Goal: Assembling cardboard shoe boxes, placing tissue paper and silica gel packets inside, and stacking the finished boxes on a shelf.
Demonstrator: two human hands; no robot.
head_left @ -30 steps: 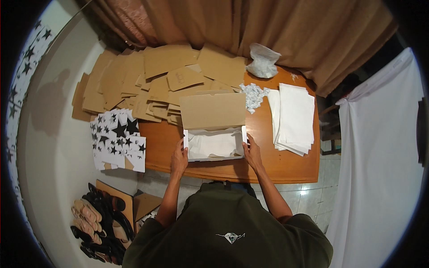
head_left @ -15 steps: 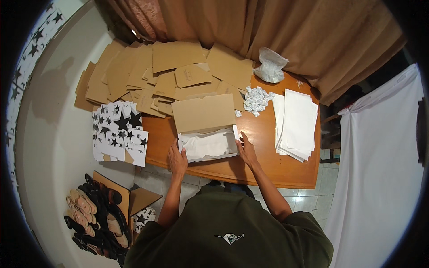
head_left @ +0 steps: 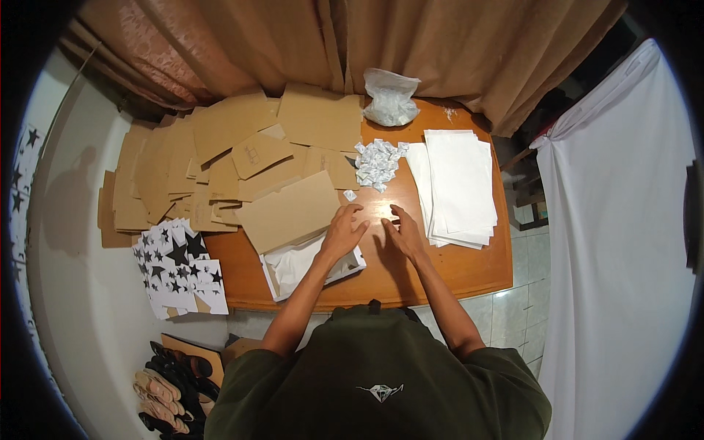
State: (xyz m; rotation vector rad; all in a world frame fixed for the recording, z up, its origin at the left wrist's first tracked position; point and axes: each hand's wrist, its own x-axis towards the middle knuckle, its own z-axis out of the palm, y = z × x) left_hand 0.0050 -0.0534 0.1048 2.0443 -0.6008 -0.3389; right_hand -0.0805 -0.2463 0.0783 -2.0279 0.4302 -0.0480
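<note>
A shoe box [head_left: 290, 213] with its brown lid raised sits near the table's front edge, turned at an angle. White paper [head_left: 292, 264] lines its inside. My left hand [head_left: 342, 231] reaches over the box's right end, fingers apart and holding nothing. To the right of it my right hand [head_left: 403, 231] hovers above the bare wood, also empty with fingers spread. Just beyond both hands lies a heap of small white packets [head_left: 378, 163], with one loose packet [head_left: 350, 196] closer to me. A stack of white paper sheets [head_left: 460, 191] lies to the right of the heap.
Flattened brown cardboard boxes [head_left: 235, 132] pile up over the table's back left. Star-printed cards [head_left: 176, 271] lie at the left edge. A clear plastic bag [head_left: 391, 99] stands at the back. Sandals [head_left: 161, 396] are gathered low on the left, below the wooden table [head_left: 469, 275].
Both hands have let go of the shoe box and moved right and forward, toward the small packets. The box now sits farther left and tilted. The whole view has shifted.
</note>
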